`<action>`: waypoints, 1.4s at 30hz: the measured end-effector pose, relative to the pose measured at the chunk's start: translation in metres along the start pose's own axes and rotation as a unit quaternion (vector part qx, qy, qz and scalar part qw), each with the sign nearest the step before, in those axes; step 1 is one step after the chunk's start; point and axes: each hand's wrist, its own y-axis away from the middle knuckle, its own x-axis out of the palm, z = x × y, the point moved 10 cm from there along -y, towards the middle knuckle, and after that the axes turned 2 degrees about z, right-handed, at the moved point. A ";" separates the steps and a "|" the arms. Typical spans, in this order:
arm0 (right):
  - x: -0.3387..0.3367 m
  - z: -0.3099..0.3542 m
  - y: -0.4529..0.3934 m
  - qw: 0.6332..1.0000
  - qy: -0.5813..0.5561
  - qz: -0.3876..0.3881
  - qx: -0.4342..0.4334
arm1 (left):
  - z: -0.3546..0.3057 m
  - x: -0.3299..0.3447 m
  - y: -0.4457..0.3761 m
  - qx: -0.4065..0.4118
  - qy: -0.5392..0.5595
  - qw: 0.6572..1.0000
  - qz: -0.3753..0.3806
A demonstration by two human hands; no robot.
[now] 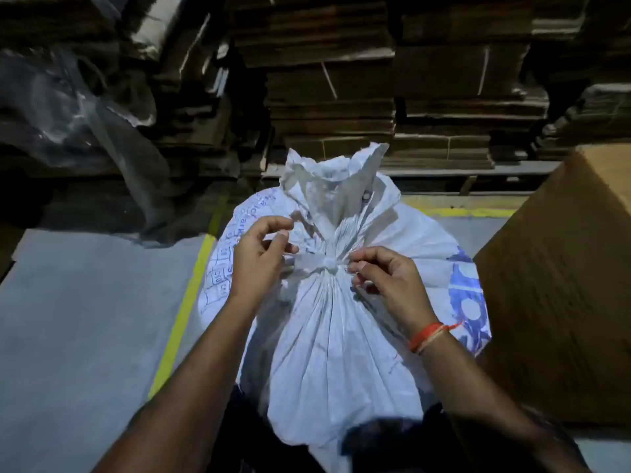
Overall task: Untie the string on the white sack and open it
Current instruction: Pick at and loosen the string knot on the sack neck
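Here, the white sack (341,336) is standing upright on the grey floor (85,319), between a yellow floor line (184,312) and a brown cardboard box (563,285), with stacked flattened cartons (375,80) behind it. Its neck is being held gathered by a pale string (307,262) ending in 1 small knot (330,262), above which the crumpled mouth is flaring. The left hand (256,264) is hovering at the string's left side with fingers curled and thumb and forefinger narrowing toward a pinch; whether they are actually gripping a strand cannot be told. The right hand (386,281), wearing an orange wrist thread (426,336), is pinching close beside the knot on its right, apparently on a string end, though the blur is leaving this uncertain. To do this step well, 1 hand should probably be steadying the neck while the other is working the loose end back through the knot, not tugging both ends apart, which is likely to tighten it.
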 end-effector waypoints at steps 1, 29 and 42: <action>0.001 -0.004 -0.006 1.000 -0.004 -0.003 0.006 | 0.010 0.000 -0.004 -0.016 0.014 1.000 -0.009; 0.012 -0.028 -0.067 0.996 0.071 0.040 -0.023 | 0.054 0.040 -0.047 -0.053 -0.110 0.979 0.163; 0.029 -0.009 -0.050 0.921 0.351 0.043 -0.160 | 0.044 0.053 -0.034 0.025 -0.221 0.933 0.283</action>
